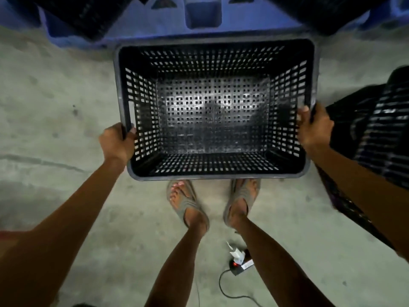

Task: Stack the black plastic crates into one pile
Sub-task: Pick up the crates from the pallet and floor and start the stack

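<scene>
- Fingers (132, 131) of the left hand (116, 141) are curled over the left rim of the black perforated plastic crate (213, 107), thumb tucked inside the wall.
- Right hand (313, 127) is clamped on the right rim the same way, thumb inside.
- Crate is held open side up, in front of the person, above the grey concrete floor (55, 96) and both sandalled feet (188, 202).
- Blue plastic pallet (155, 25) lies just beyond it, dark crates at its corners.
- Another black slatted crate (380, 134) sits off to the right.
- Small black plug box with a red light (235, 267) lies on the floor behind the feet.
</scene>
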{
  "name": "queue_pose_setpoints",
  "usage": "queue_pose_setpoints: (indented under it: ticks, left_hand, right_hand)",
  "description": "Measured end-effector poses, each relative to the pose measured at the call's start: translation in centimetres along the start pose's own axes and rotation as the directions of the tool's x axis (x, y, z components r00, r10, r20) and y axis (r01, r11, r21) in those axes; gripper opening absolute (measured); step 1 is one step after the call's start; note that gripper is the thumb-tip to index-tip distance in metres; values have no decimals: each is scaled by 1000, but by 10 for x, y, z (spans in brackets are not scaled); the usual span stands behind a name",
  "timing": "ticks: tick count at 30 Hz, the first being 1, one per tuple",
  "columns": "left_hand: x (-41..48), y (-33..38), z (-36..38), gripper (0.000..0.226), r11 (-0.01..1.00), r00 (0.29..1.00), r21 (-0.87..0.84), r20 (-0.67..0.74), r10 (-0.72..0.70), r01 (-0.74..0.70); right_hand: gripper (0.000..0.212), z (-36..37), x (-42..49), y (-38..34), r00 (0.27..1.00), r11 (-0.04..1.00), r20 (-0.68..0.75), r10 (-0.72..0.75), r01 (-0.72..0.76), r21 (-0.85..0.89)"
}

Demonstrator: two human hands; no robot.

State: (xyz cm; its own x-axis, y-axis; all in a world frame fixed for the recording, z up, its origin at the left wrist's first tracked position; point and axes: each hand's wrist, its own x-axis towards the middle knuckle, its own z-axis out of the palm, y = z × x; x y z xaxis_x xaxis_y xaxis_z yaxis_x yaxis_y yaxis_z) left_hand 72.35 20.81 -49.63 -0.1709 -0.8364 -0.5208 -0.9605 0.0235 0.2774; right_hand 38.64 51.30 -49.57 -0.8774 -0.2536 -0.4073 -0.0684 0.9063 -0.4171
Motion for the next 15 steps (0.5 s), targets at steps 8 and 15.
queue_pose_setpoints:
  ticks: [8, 15]
  left_hand:
    - [-16, 14, 3, 51, 978, 978, -163, 179, -102, 132]
    - [-143, 77, -85, 50, 986, 968, -112, 235, -91, 120]
  right_hand:
    - [38, -6, 15, -5, 973, 992, 203, 108, -92, -83]
    - [62, -111, -78, -84, 892, 965, 450, 37, 85, -247]
